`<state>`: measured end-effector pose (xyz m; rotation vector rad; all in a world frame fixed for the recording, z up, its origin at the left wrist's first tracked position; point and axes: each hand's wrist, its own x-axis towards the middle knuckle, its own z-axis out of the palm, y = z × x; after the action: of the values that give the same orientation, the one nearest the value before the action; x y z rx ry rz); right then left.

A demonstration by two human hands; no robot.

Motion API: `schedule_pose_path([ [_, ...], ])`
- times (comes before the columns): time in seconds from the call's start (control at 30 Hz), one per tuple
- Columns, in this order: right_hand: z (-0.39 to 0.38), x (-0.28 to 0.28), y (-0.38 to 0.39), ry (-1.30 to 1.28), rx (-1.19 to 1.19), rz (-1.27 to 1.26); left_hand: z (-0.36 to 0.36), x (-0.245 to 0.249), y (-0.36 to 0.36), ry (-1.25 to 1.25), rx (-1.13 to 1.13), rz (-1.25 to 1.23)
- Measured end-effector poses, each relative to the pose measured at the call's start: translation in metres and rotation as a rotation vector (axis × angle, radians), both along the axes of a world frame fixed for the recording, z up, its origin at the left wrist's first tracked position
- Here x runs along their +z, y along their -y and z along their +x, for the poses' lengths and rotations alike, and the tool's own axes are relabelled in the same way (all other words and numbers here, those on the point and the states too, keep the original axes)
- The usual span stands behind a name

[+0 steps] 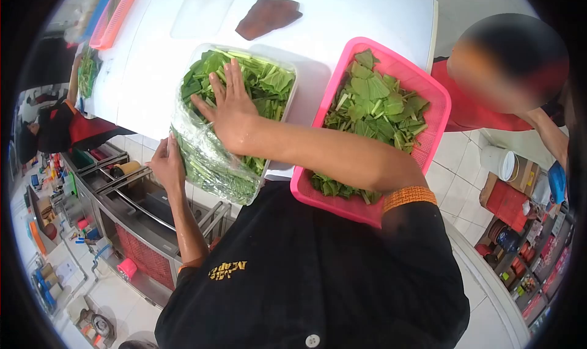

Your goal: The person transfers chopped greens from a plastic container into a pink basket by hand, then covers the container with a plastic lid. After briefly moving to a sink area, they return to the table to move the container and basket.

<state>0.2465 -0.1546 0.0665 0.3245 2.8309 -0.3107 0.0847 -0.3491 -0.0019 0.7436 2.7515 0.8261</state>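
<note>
Chopped leafy greens (274, 83) fill a clear plastic container (293, 95) at the table's front edge. Clear plastic film (205, 150) covers its near-left part. My right hand (232, 107) lies on the greens, palm down, fingers stretched and spread. At the container's left side, my left hand (168, 165) grips the edge, thumb up along it; some of its fingers are hidden. Under my right forearm stands a pink plastic basket (441, 113) holding more cut leaves (373, 98).
A dark reddish-brown cloth (269, 17) and a clear flat sheet (199, 10) lie on the white table (342, 13). A person (471, 98) stands at the right. Another person in dark and red clothing (85, 129) is at the left, near a steel sink counter (140, 208).
</note>
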Motion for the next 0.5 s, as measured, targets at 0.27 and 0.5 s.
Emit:
schedule_pose_path([
  [0.27,-0.011,-0.056,0.014,-0.534,0.162,-0.112,-0.002,-0.004,0.011,-0.391,-0.22,-0.073],
  [0.5,-0.031,-0.078,0.042,-0.688,-0.005,-0.203,0.004,0.019,-0.029,-0.414,-0.202,-0.235],
])
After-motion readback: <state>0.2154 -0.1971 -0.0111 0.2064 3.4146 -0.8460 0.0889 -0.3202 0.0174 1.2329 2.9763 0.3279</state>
